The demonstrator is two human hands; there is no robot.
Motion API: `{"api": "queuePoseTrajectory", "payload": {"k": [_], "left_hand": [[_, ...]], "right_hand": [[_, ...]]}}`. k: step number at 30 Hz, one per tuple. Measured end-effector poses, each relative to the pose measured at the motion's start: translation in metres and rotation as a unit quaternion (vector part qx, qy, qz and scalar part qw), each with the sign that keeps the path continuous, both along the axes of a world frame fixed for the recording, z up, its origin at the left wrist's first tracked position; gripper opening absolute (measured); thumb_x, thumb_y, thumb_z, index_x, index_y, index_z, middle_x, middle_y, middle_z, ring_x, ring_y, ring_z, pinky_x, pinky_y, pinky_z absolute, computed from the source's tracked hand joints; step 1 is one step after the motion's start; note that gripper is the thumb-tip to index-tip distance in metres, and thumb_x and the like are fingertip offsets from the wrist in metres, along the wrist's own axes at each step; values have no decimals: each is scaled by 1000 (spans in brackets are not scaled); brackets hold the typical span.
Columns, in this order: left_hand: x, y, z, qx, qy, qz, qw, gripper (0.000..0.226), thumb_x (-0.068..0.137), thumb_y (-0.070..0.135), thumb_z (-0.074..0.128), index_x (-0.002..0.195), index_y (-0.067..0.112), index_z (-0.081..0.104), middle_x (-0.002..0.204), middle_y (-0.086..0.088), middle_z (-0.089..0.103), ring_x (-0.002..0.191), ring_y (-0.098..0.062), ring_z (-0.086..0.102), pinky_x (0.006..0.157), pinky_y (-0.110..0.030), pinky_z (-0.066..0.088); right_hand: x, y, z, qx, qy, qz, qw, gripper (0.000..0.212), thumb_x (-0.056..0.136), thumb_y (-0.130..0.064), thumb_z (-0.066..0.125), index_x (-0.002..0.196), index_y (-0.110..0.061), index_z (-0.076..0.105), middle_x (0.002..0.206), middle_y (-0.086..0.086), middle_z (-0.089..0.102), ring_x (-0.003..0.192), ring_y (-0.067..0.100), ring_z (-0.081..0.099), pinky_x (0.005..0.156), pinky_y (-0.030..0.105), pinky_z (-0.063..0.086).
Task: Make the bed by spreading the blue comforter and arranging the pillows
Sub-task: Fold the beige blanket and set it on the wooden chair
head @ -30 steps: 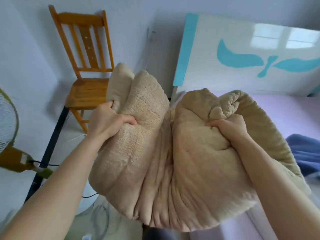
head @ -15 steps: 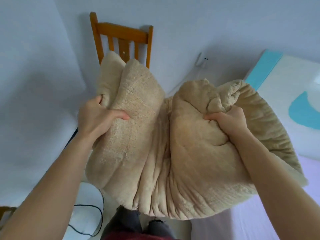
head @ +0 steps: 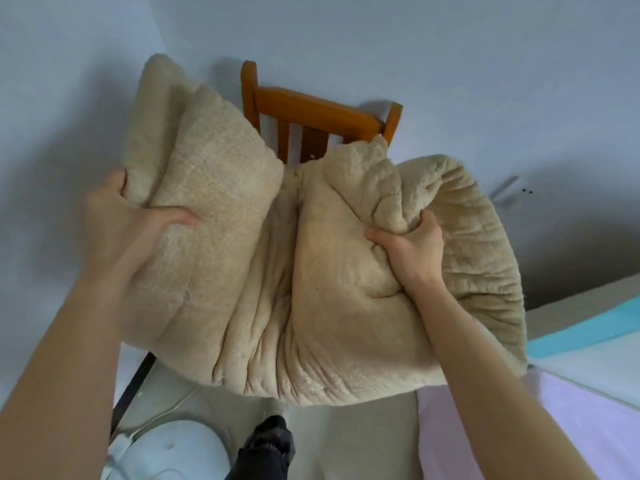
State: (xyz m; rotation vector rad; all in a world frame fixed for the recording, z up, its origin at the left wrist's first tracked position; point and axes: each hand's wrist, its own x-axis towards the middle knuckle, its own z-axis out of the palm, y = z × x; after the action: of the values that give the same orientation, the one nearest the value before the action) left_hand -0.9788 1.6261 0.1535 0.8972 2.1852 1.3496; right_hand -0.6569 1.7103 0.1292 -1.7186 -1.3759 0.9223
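A thick beige folded blanket (head: 263,289) hangs in the air in front of me, bunched in deep creases. My left hand (head: 121,230) grips its left fold, thumb over the front. My right hand (head: 412,251) clutches a bunched part of its right fold. The blanket is held up before a wooden chair (head: 311,112), hiding the chair's seat. The bed's pink sheet (head: 502,434) shows at the lower right, below the blanket's right end. No blue comforter or pillow is in view.
The white and turquoise headboard (head: 588,334) stands at the right edge. A white round fan base (head: 173,452) with a cable lies on the floor at the lower left. My dark-trousered leg (head: 266,448) is below the blanket. A wall socket (head: 509,190) sits right of the chair.
My view has swung left, away from the bed, and the blanket now sits in front of the chair. Both hands keep their grip. The blue fabric on the bed left the view.
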Motion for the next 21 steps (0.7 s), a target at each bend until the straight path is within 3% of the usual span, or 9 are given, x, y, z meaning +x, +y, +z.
{"api": "queuePoseTrajectory", "payload": {"k": [2,4,6,8,11,13,15,18,21], "left_hand": [[-31,23,-34,-6,3,21,1000,61,49,23,91,97,24,53,88,12,59,79,-11,59,68,-27,48],[-51,38,-83,-57,8,34,998,58,58,16,89,101,19,50,91,8,56,86,-20,58,70,-31,43],[-68,43,-140,-153,34,33,987,61,65,16,86,113,4,51,103,-12,59,99,-32,56,74,-37,38],[-82,42,-191,-258,52,44,964,62,71,23,82,119,-2,51,110,-21,56,105,-36,52,80,-41,39],[-105,50,-235,-344,90,49,933,83,73,37,79,134,-3,40,133,-30,45,128,-46,37,104,-52,32],[-115,63,-248,-359,82,43,929,94,78,35,74,146,1,20,149,-26,27,140,-44,19,113,-53,19],[-105,75,-252,-361,46,76,928,97,85,31,66,152,6,0,160,-15,4,146,-39,0,116,-56,10],[-72,83,-256,-326,38,157,931,78,94,20,47,153,12,-4,162,-12,-7,147,-38,-5,114,-63,9],[-38,69,-270,-318,70,106,939,73,96,22,37,152,18,-9,159,-19,-13,145,-44,-8,112,-68,7]], "right_hand": [[-21,23,-32,-13,16,17,1000,58,61,-33,88,104,-14,52,95,-9,63,86,8,62,72,26,51],[-41,38,-79,-73,-17,48,996,61,66,-33,86,108,-11,48,94,-8,60,88,12,61,67,22,46],[-53,41,-135,-160,-69,66,983,70,69,-42,83,118,-10,43,100,-1,61,96,25,61,76,35,49],[-52,37,-180,-234,-111,25,965,78,71,-44,79,128,-12,36,113,9,63,107,35,59,93,47,46],[-32,40,-214,-273,-139,-43,951,87,64,-50,76,134,-22,30,122,12,61,113,38,57,97,53,44],[-24,51,-227,-297,-155,-56,941,96,59,-60,72,136,-21,30,128,12,57,119,38,53,99,55,43],[-31,61,-227,-331,-173,-80,924,101,67,-56,72,143,-10,24,142,16,45,132,37,40,108,55,34],[-57,61,-218,-329,-203,-154,910,92,87,-37,59,150,3,3,157,18,17,144,32,15,115,51,18],[-84,43,-219,-250,-210,-126,937,94,91,-44,47,151,-6,-15,160,22,-3,148,32,0,118,51,5]]}}
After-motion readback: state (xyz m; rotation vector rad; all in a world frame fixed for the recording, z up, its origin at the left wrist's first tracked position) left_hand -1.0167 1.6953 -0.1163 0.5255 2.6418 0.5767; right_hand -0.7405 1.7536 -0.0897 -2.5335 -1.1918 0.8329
